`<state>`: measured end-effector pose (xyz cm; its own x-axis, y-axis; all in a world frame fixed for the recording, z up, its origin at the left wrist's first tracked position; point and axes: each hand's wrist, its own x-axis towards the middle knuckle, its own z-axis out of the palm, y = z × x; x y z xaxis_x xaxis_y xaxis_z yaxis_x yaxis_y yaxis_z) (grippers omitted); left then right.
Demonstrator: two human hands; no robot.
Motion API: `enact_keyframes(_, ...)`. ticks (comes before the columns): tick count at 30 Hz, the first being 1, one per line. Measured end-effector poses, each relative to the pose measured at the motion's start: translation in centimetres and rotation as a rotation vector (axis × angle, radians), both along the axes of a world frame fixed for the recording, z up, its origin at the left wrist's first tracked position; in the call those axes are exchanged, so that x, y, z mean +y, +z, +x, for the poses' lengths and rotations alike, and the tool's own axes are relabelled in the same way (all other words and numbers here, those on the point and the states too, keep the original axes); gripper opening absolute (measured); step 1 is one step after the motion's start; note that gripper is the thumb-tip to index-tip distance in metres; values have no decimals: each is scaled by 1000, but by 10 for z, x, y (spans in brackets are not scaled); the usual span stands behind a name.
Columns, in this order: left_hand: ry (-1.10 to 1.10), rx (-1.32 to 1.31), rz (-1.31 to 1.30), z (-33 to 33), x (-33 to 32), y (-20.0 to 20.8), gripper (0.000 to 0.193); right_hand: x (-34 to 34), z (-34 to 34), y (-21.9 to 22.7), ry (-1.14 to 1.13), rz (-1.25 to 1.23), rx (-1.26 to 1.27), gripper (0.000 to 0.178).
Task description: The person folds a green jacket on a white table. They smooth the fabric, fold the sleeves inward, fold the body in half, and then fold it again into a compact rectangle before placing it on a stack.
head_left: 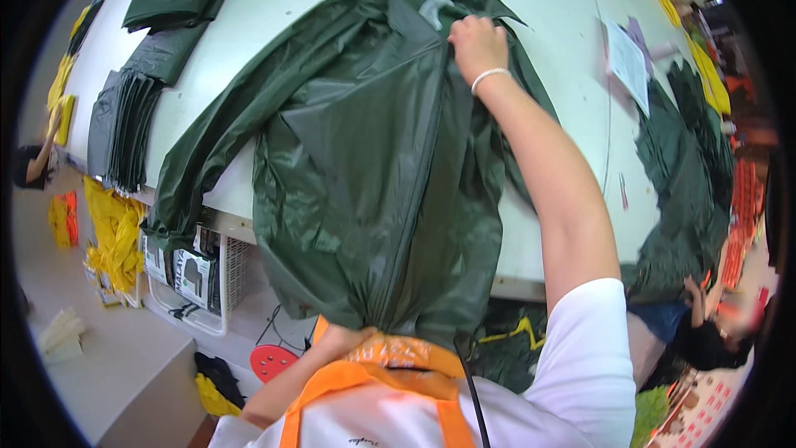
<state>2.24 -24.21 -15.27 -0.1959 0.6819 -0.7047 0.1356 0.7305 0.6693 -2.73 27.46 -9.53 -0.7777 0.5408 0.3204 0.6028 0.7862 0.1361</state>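
A dark green rain jacket [348,133] lies spread over the white table, its collar at the far side and its lower part hanging over the near edge toward me. Near the collar, my right hand [479,48] is closed on the front edge by the zipper. At the bottom hem my left hand [344,338] holds the lower end of the front against my orange apron [398,357]; its fingers are partly hidden by the cloth. The front edge runs taut between both hands. One sleeve [207,141] stretches to the left and droops over the table edge.
Folded dark green garments [124,129] are stacked at the table's left. On the right lie a heap of green jackets [684,174] and a paper sheet [628,62]. Below the edge stand a white basket [236,274] and a red disc [272,361]. Other people work at both sides.
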Motion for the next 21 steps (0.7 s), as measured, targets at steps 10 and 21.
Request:
enact_keyframes(10, 88, 70, -284, 46, -22, -76, 75, 46, -64, -67, -105, -39, 587, 32)
enact_keyframes(21, -721, 469, 425, -130, 224, 72, 71, -35, -45, -127, -56, -376, 454, 45)
